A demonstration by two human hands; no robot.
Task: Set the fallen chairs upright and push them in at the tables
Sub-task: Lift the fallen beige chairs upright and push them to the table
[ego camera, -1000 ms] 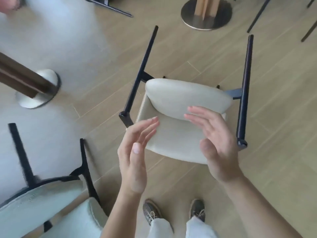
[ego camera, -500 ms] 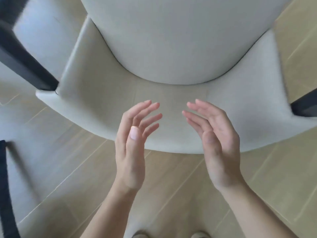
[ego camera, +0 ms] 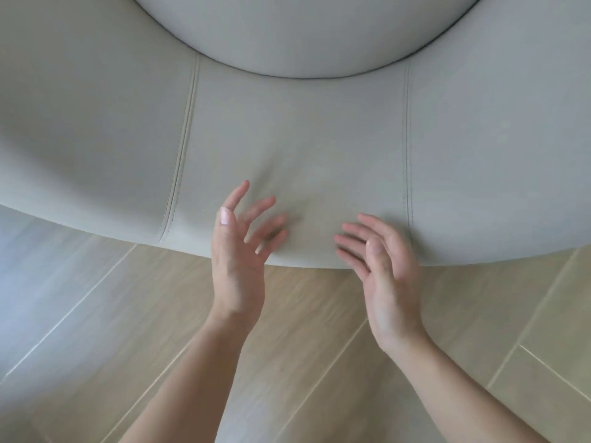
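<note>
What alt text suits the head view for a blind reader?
The left hand and right hand, both open, reach toward the near edge of a cream upholstered chair filling the upper frame, above a pale plank floor.

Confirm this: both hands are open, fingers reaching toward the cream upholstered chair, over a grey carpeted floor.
Not quite. The head view shows a light wood-plank floor, not grey carpet. The rest holds: left hand and right hand are open, fingers toward the cream chair.

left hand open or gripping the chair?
Open: the left hand has spread, straight fingers over the cream upholstered chair, curled round nothing. Contact: cannot tell, blurred.
</note>
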